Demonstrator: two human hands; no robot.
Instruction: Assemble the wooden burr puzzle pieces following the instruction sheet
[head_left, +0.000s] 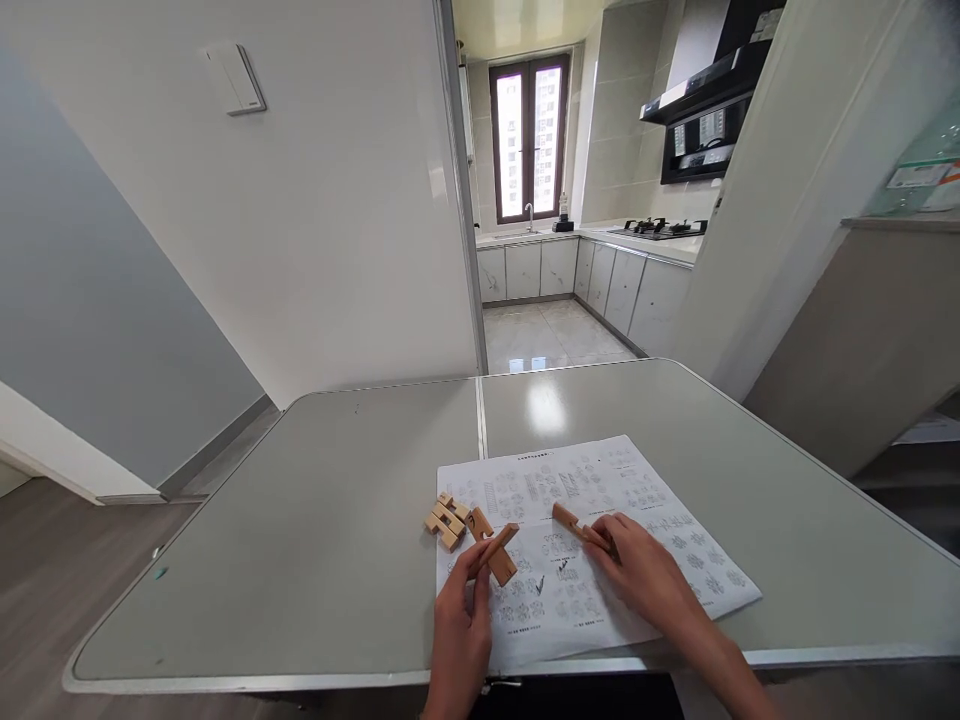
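Observation:
My left hand (463, 620) pinches two crossed wooden puzzle pieces (496, 551) just above a printed instruction sheet (645, 500). My right hand (637, 570) grips another notched wooden piece (574, 524), resting it on the sheet. A small cluster of loose wooden pieces (448, 519) lies at the sheet's left edge, just beyond my left hand's fingertips.
The sheet lies near the front edge of a grey-green folding table (315, 520) with a centre seam (479, 415). Beyond the table stand a white wall (300, 220) and an open doorway into a kitchen (555, 270) with counters and a hob.

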